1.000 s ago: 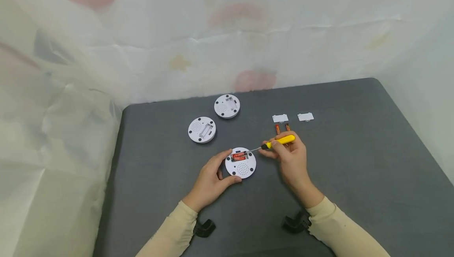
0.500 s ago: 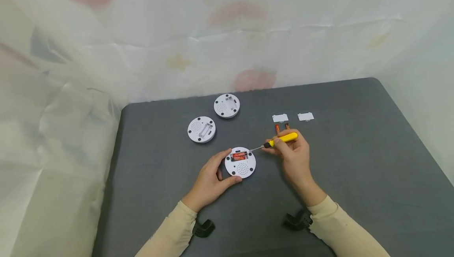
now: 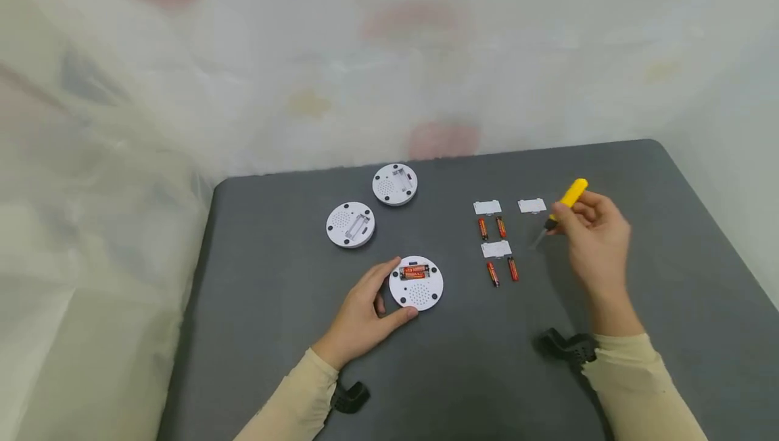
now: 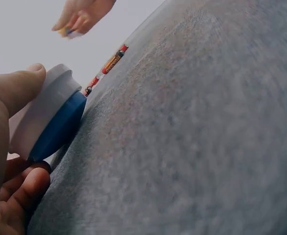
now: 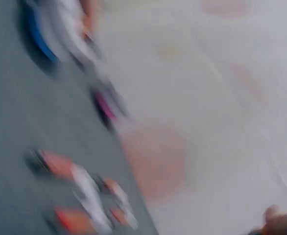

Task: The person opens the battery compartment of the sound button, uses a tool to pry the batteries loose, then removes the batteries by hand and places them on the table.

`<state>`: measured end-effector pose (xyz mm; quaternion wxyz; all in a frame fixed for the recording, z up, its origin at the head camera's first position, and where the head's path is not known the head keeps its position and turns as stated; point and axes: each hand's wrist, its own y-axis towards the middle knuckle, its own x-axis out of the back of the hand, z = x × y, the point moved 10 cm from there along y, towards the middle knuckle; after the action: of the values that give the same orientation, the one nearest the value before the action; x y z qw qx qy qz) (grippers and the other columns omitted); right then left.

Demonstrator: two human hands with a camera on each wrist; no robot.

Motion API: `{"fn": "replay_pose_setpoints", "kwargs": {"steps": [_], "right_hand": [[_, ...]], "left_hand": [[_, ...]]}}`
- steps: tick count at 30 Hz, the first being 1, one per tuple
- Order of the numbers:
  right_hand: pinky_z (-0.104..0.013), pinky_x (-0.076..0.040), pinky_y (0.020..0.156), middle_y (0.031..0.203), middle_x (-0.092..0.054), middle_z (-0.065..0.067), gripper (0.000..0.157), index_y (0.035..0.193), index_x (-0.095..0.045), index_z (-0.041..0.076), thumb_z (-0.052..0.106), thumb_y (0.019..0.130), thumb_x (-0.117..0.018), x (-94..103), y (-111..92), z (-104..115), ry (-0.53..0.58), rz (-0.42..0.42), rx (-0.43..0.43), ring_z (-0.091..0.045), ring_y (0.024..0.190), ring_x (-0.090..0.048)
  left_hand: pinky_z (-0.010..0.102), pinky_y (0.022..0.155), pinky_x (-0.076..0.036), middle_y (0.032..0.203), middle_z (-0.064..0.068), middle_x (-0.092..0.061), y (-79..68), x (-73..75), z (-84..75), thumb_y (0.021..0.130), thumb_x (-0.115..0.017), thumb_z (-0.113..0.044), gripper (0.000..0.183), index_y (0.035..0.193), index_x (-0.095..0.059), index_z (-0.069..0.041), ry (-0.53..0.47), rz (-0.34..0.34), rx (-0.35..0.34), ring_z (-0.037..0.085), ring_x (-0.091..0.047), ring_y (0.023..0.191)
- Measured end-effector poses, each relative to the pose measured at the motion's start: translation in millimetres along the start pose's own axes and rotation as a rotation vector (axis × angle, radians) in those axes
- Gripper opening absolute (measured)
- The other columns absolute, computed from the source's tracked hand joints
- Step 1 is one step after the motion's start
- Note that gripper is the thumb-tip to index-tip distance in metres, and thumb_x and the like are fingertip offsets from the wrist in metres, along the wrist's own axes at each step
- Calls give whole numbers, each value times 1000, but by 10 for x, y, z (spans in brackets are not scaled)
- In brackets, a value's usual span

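My left hand (image 3: 359, 316) holds a round white battery-powered device (image 3: 420, 297) on the table, thumb at its near edge and fingers at the far left. Two red batteries (image 3: 415, 272) lie side by side in its uncovered compartment, and black feet dot its face. The left wrist view shows the device's white side (image 4: 45, 115) and blue lower band (image 4: 60, 127). Off to the right, my right hand (image 3: 599, 245) grips a yellow-handled screwdriver (image 3: 570, 199) above the table, its blade slanting down and left. The right wrist view is blurred.
Two more white discs with bare battery compartments, a nearer one (image 3: 351, 224) and a farther one (image 3: 395, 184), lie back left. Between the hands are three white battery covers (image 3: 496, 249) and several loose batteries (image 3: 513, 269). A printed curtain (image 3: 365, 89) hangs behind the grey table (image 3: 274, 258).
My right hand has carried the screwdriver away from the device, right and slightly back, revealing a cover and batteries previously hidden behind it. My left hand keeps its hold on the device.
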<state>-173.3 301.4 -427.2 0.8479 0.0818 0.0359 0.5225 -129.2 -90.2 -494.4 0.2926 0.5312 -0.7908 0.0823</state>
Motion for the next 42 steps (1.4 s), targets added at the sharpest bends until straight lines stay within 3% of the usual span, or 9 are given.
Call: {"fn": "replay_pose_setpoints", "kwargs": {"steps": [2, 6, 11, 20, 26, 30, 35, 39, 42], "right_hand": [[-14, -57, 65, 100, -73, 4, 36, 134, -71, -3, 10, 102, -80, 346, 119, -28, -273, -46, -27, -3, 76, -66], [-24, -50, 70, 121, -69, -15, 50, 152, -60, -3, 28, 112, -64, 817, 282, -233, -795, 29, -122, -26, 104, -67], [-65, -50, 85, 142, -55, -39, 56, 160, -48, -6, 30, 117, -52, 1030, 322, -547, -992, 198, -242, -58, 123, -51], [-72, -44, 97, 146, -53, -42, 55, 159, -47, -7, 27, 116, -51, 1081, 420, -737, -1035, 263, -265, -62, 128, -50], [-72, -42, 95, 143, -53, -42, 56, 157, -49, -9, 27, 115, -52, 1059, 392, -688, -1019, 228, -234, -61, 127, -47], [-47, -49, 91, 136, -60, -25, 54, 155, -57, -2, 32, 113, -57, 933, 339, -375, -882, 129, -130, -37, 122, -58], [-11, -46, 79, 115, -69, 22, 34, 137, -75, 3, 14, 105, -75, 433, 168, 203, -543, 146, 143, 7, 98, -62], [-14, -50, 84, 114, -76, 10, 37, 125, -79, 1, -13, 90, -82, -285, -171, 504, -363, 376, 394, 1, 99, -67], [-22, -54, 82, 120, -75, -2, 42, 124, -80, 6, -10, 87, -87, -843, -560, 523, -371, 599, 513, -8, 99, -68]], "left_hand": [[26, 69, -51, 150, -5, -58, 0, -6, -11, 93, -91, -38, 87, 166, -47, -21, -12, 12, -1, 7, -52, 71], [26, 71, -51, 150, -7, -57, 15, -12, 2, 93, -91, -37, 86, 166, -47, -22, -28, 21, 0, 9, -54, 72], [27, 69, -53, 141, 0, -61, 5, 7, 32, 93, -91, -29, 84, 164, -49, -13, -68, 0, 6, 9, -56, 69], [33, 67, -56, 145, 13, -61, 63, 105, 50, 94, -87, -9, 79, 162, -48, -5, -185, -54, 7, 15, -61, 67], [26, 77, -59, 154, 15, -57, 29, 129, 108, 100, -78, -1, 69, 161, -47, 0, -289, -83, 31, 28, -68, 113], [28, 85, -61, 150, 19, -59, 26, 145, 125, 106, -68, 2, 57, 159, -47, 4, -354, -106, 26, 33, -64, 124], [29, 86, -62, 142, 22, -64, 50, 197, 133, 112, -57, 0, 43, 154, -50, 8, -352, -156, 13, 28, -70, 105], [26, 89, -60, 146, 17, -64, 41, 196, 126, 110, -64, -3, 48, 156, -52, 4, -316, -141, 24, 25, -68, 115], [27, 91, -61, 146, 13, -62, 31, 144, 106, 105, -74, -7, 58, 158, -53, -2, -274, -96, 17, 23, -68, 118]]}}
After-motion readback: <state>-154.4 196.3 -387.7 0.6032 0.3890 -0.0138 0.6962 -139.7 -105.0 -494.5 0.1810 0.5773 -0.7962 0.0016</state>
